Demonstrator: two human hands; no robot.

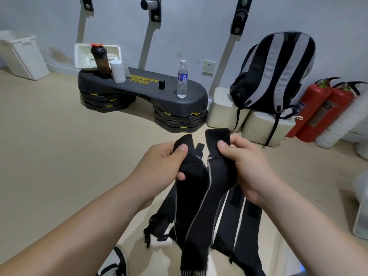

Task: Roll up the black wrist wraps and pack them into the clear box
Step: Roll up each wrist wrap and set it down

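Several black wrist wraps [199,206] with grey edge stripes hang down in front of me, held up at chest height. My left hand [161,164] grips the top of the left bundle, thumb on top and fingers curled under. My right hand [245,162] pinches the top end of another wrap [218,136], thumb pressed on its flat black tab. The loose ends dangle toward the floor between my forearms. The clear box [97,54] stands open on the far left end of the black step platform, tilted against the wall.
The black step platform [143,90] carries a dark shaker bottle [100,62], a white roll [117,71] and a water bottle [182,79]. A striped backpack [278,70] sits on cream blocks, with red fire extinguishers [318,108] to the right. A white bin [22,54] stands far left.
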